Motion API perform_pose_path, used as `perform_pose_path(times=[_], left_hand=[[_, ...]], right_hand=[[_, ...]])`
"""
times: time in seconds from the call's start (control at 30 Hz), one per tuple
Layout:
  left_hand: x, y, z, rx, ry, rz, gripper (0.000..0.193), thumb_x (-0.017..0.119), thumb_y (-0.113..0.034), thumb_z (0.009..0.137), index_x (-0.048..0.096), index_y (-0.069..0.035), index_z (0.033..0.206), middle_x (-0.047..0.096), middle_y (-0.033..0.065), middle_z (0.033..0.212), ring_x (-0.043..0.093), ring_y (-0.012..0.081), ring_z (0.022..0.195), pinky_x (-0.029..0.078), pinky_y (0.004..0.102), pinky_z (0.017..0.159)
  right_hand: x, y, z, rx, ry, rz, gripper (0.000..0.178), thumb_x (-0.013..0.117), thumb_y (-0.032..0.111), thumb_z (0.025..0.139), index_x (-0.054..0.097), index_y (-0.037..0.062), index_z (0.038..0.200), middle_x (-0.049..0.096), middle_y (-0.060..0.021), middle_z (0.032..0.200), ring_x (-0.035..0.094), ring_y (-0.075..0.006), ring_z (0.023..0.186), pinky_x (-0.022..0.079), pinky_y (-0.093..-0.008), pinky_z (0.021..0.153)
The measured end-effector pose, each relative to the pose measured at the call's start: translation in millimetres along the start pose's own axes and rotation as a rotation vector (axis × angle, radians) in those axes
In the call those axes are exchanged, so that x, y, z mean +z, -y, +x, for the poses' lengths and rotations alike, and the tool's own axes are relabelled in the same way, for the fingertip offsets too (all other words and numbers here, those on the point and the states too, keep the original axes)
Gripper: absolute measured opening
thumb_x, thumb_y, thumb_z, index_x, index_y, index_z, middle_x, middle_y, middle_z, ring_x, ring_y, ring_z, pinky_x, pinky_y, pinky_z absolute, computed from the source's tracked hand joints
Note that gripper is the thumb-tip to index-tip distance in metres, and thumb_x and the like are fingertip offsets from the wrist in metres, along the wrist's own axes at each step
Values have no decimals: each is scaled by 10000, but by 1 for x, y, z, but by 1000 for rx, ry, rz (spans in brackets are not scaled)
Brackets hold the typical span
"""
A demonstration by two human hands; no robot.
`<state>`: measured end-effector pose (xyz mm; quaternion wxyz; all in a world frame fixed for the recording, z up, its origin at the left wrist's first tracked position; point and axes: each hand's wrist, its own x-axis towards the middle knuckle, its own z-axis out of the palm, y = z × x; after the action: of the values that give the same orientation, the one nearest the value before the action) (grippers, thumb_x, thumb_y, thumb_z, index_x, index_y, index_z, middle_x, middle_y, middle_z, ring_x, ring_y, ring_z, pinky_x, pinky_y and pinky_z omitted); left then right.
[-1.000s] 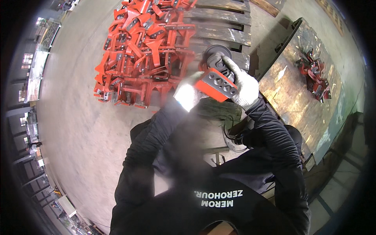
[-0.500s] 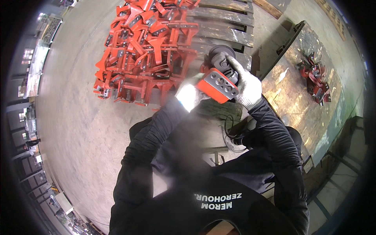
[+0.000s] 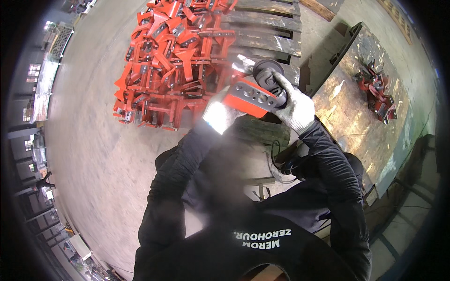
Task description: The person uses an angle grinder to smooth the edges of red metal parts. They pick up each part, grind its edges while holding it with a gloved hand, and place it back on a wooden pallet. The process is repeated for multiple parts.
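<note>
My left hand [image 3: 219, 111], in a white work glove, is closed round the near-left end of a red metal bracket [image 3: 244, 106]. A bare grey face with several round holes shows on the bracket's upper side. In the gloved right hand [image 3: 300, 111] is an angle grinder [image 3: 268, 80], its round disc at the far end, just beyond the bracket. The bracket hides part of the grinder's body. I cannot tell whether the disc touches the red metal.
A big heap of red brackets [image 3: 164, 65] lies ahead and to the left, beside and on a wooden pallet [image 3: 262, 40]. At right stands a worn board-topped table [image 3: 337, 107] carrying several dark red metal parts [image 3: 377, 96]. A dark cord [image 3: 273, 157] loops near my right knee.
The bracket and my left hand have shifted a little to the left. The grinder's disc has moved slightly down and right, showing more beyond the bracket.
</note>
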<state>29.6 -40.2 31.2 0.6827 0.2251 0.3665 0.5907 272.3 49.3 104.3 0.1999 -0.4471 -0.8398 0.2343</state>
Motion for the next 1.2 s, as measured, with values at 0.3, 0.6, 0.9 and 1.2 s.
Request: perform_pose_path(times=[0.3, 0.6, 0.9, 1.2], left_hand=[[22, -25, -10, -456, 69, -1369, 391, 502, -286, 1072, 563, -24, 1357, 649, 119, 1284, 636, 256, 1184, 527, 423, 1008], [27, -23, -12, -147, -23, -356, 322, 517, -274, 1069, 593, -30, 1264, 661, 104, 1194, 658, 231, 1096, 556, 392, 928], [-6, -17, -6, 8, -151, -78, 351, 537, -289, 1064, 594, -22, 1285, 666, 117, 1198, 662, 236, 1088, 557, 387, 908], [-3, -59, 6, 26, -715, 122, 267, 617, -216, 993, 641, 3, 1144, 690, 120, 1085, 712, 261, 905, 618, 436, 741]], right_hand=[[2, 11, 3, -28, -9, -72, 773, 823, 281, 794, 513, 271, 1501, 698, -198, 902, 721, -366, 792, 593, -432, 724], [5, 8, 1, -62, 1, -43, 822, 711, 194, 786, 436, 292, 1554, 704, -184, 886, 714, -361, 765, 588, -462, 716], [-6, -4, 6, 88, 7, 51, 868, 890, 288, 727, 499, 254, 1500, 726, -196, 1159, 732, -360, 1013, 597, -394, 867], [-23, 14, 6, 91, -111, 541, 937, 924, 226, 705, 460, 86, 1507, 676, -227, 1284, 683, -280, 1173, 538, -369, 1005]])
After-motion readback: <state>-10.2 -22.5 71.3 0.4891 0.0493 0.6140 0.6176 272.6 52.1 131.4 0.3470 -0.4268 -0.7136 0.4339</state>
